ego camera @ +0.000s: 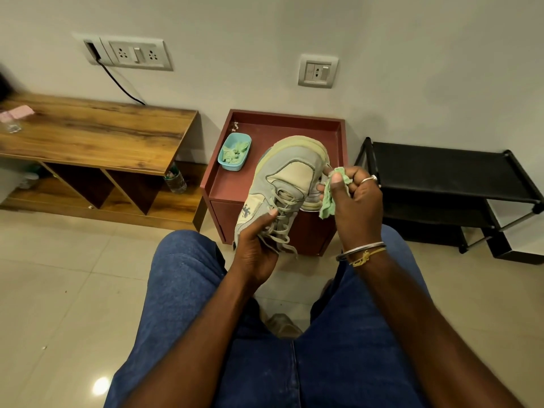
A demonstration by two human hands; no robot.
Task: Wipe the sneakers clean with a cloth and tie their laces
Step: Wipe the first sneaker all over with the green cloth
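Holding the sneaker (291,172) from below, the left hand (259,245) curls its fingers under it, with the thumb on the laces. I see the shoe lifted above the red side table (282,125). The right hand (356,201) pinches the green cloth (328,206) against the sole edge. A blue tub (234,151) with green scraps stands on the table.

Soft, even indoor light filled the room, nothing harsh. A bright white glare spot sat on the glossy floor tiles (101,385) at lower left. The centre was crisp: the sneaker (290,178) and green cloth (327,207) read sharply. Wide-angle bending tilted the wall sockets (138,54) and bowed the wooden bench (97,134). A dark smear (4,83) blurred the far left edge, and deep shadow pooled under the bench.
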